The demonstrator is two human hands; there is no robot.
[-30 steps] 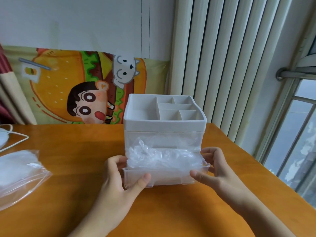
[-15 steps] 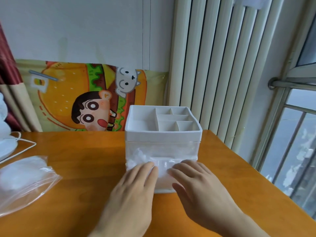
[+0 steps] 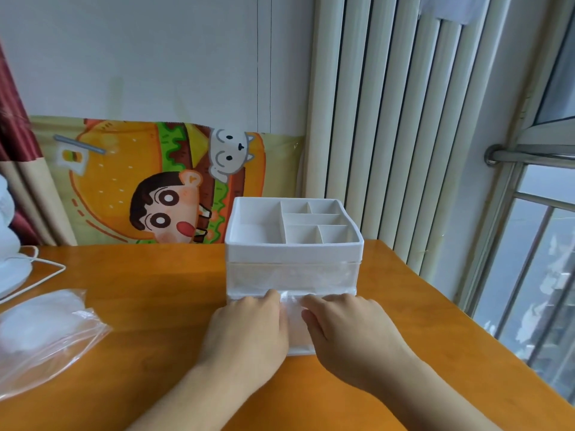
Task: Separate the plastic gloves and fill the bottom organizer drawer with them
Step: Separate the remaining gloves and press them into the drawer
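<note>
Both hands lie flat with straight fingers on the front of the bottom drawer (image 3: 295, 325): left hand (image 3: 249, 331), right hand (image 3: 348, 331). The white organizer (image 3: 294, 244) stands on the orange worktop (image 3: 155, 306). Crinkly clear gloves (image 3: 292, 276) show through it.

Setting: a home room, we are judging. We are seeing a wooden table (image 3: 155, 293) standing against a white wall, a cartoon burger poster (image 3: 161, 181) leaning behind it, pale vertical blinds (image 3: 389, 119) hanging beside a barred window (image 3: 535, 259), and a red curtain (image 3: 15, 135) showing at left.
</note>
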